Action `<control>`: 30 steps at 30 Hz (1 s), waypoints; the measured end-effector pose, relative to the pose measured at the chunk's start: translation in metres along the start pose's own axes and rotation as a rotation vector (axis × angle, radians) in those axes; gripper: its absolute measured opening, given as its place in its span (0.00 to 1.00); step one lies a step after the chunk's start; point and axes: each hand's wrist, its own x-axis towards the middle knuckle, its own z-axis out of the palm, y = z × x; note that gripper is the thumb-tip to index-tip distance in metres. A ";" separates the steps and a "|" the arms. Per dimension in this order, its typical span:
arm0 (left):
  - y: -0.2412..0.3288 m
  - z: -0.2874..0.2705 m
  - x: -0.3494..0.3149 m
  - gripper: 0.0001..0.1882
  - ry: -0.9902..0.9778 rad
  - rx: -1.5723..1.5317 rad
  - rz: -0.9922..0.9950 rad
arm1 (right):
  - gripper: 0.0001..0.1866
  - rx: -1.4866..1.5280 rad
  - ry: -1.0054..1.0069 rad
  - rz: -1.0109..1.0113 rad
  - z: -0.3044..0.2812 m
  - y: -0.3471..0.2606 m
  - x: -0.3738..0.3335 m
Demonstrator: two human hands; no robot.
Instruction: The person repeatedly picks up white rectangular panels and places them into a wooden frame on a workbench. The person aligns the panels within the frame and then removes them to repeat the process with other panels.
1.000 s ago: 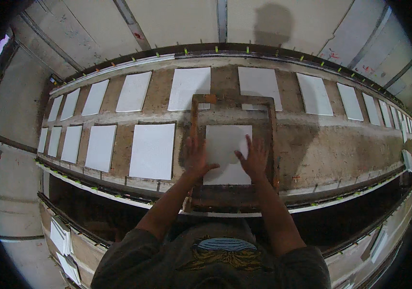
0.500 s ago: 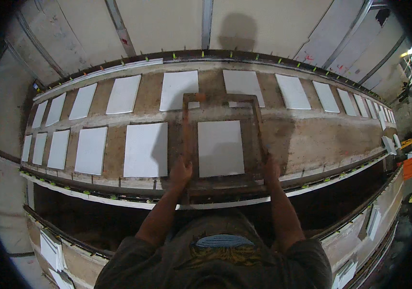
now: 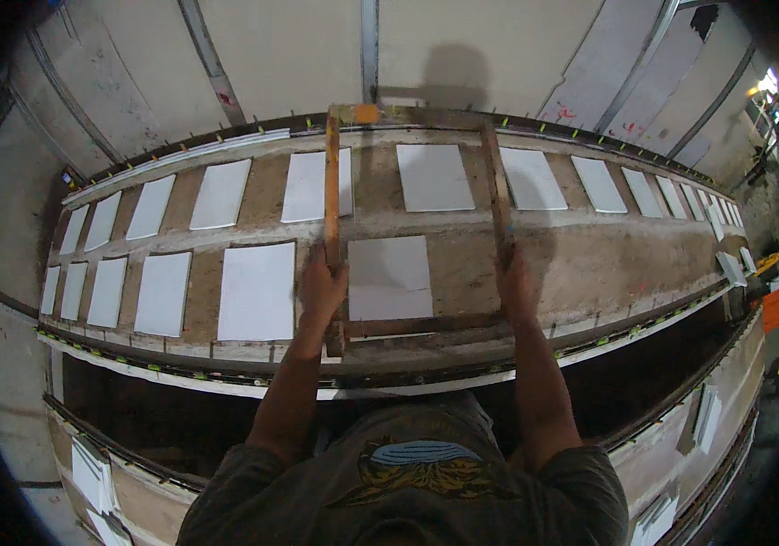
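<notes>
A rectangular wooden frame (image 3: 332,196) is held in front of me, one side bar in each hand. My left hand (image 3: 323,289) is closed round the left bar, and my right hand (image 3: 517,284) grips the right bar. The far bar, with an orange patch near its left end, reaches over the bed's back edge. Through the frame's opening I see a white rectangular panel (image 3: 391,278) in the front row and another white panel (image 3: 435,177) in the back row. The left bar crosses in front of a third panel (image 3: 303,187). Whether the frame touches the bed anywhere, I cannot tell.
A long brown bed (image 3: 608,264) carries two rows of white panels, with clips along its edges. Behind it rises a pale wall (image 3: 298,55) with metal strips. A dark gap (image 3: 180,400) separates it from a nearer bed (image 3: 681,428). Something orange (image 3: 776,309) is at far right.
The wooden frame has moved away from me, its far bar now at the bed's back edge. Both hands went with it and still grip it. My view has shifted slightly rightward.
</notes>
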 end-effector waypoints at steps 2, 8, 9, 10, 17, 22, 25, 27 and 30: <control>0.024 0.022 0.003 0.33 0.020 -0.057 0.021 | 0.21 -0.028 -0.108 0.104 -0.026 0.007 0.027; 0.082 0.116 -0.014 0.36 0.012 -0.085 0.019 | 0.23 -0.013 -0.244 0.249 -0.049 0.108 0.053; 0.087 0.135 -0.020 0.35 0.019 -0.055 0.041 | 0.23 0.016 -0.212 0.223 -0.040 0.141 0.051; 0.088 0.151 -0.027 0.34 0.031 -0.024 0.062 | 0.23 0.031 -0.209 0.184 -0.039 0.159 0.050; 0.113 0.225 -0.071 0.31 -0.108 -0.038 -0.068 | 0.19 -0.054 -0.332 0.172 -0.035 0.255 0.036; 0.071 0.273 -0.097 0.33 -0.005 -0.016 0.069 | 0.22 -0.033 -0.306 0.181 -0.035 0.271 0.014; 0.055 0.290 -0.113 0.36 0.074 -0.035 0.246 | 0.25 -0.051 -0.272 0.129 -0.026 0.294 -0.009; 0.068 0.290 -0.109 0.38 -0.129 -0.041 -0.074 | 0.26 -0.107 -0.265 0.163 -0.024 0.299 -0.010; 0.053 0.296 -0.116 0.40 -0.076 -0.046 0.019 | 0.27 -0.118 -0.296 0.159 -0.030 0.297 -0.009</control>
